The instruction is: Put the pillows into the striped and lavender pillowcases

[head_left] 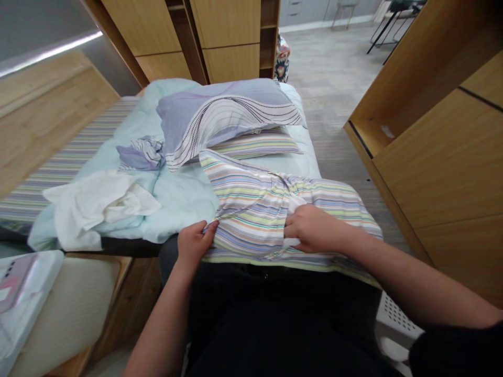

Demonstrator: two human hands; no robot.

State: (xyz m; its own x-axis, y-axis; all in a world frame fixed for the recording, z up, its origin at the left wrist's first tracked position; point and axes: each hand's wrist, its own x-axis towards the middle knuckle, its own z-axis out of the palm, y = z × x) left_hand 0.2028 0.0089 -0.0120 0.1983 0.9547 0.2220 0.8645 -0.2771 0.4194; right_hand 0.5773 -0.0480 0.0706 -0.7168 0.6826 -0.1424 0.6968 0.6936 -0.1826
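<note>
A striped pastel cloth [251, 220], perhaps a pillowcase or sheet, lies bunched across the near side of the bed, with a white lining or inner cloth [293, 242] showing through a gap. My left hand [192, 243] pinches its left edge. My right hand [310, 228] grips the folds at the gap. Beyond the cloth lie a lilac pillow with a dotted-stripe cover [228, 118] and a striped pillow [255, 147]. A crumpled white cloth [94, 207] and a small lilac-striped bundle [141, 154] rest on the mint duvet [184, 201], left of my hands.
The bed [310, 157] stands between wooden cabinets, with a tall wardrobe [440, 157] to the right. A striped mattress or blanket [58, 157] lies at left. A white perforated crate [395, 319] sits low at right, a white pad [23, 298] low at left, and grey flooring [334, 78] runs beyond.
</note>
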